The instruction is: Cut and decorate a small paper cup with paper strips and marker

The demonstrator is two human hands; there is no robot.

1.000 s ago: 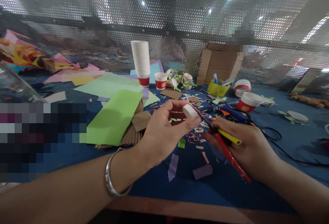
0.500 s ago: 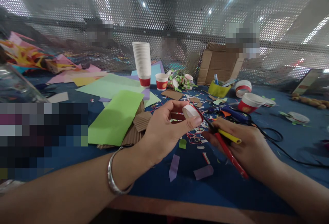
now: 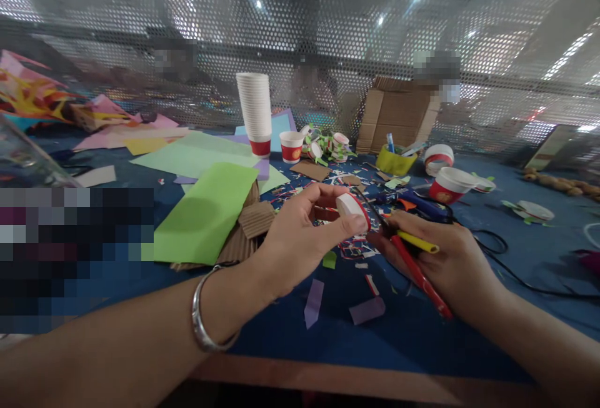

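The left hand pinches a small cut-down white paper cup piece with a red rim between thumb and fingers, holding it on its side just above the blue table. The piece is short, round, white on its face, red along the edge. Just right of it, the right hand is closed around red-and-yellow-handled scissors, their blades reaching toward the cup piece. Beyond the fingers stand a tall stack of white paper cups and 1 red-and-white paper cup. Paper scraps lie beneath both hands.
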